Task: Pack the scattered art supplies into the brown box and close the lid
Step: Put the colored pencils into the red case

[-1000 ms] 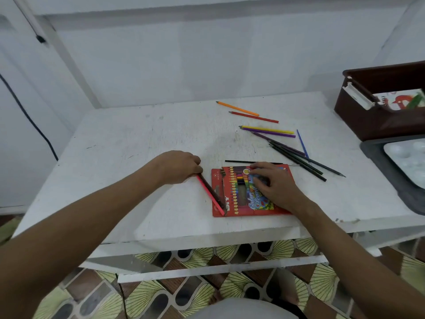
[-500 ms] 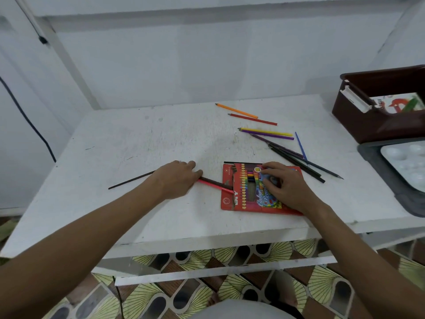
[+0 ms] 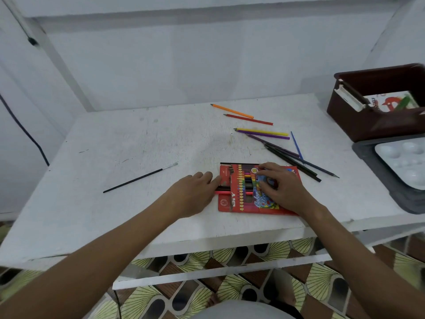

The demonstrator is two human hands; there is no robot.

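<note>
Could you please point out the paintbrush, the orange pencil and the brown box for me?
paintbrush [image 3: 138, 178]: head view, middle of its black handle.
orange pencil [image 3: 232, 111]: head view, middle of its shaft.
brown box [image 3: 368, 128]: head view, its front outer wall.

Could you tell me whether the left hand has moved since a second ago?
Yes. The left hand has slid right along the table to the red pencil box, pushing pencils in.
</note>
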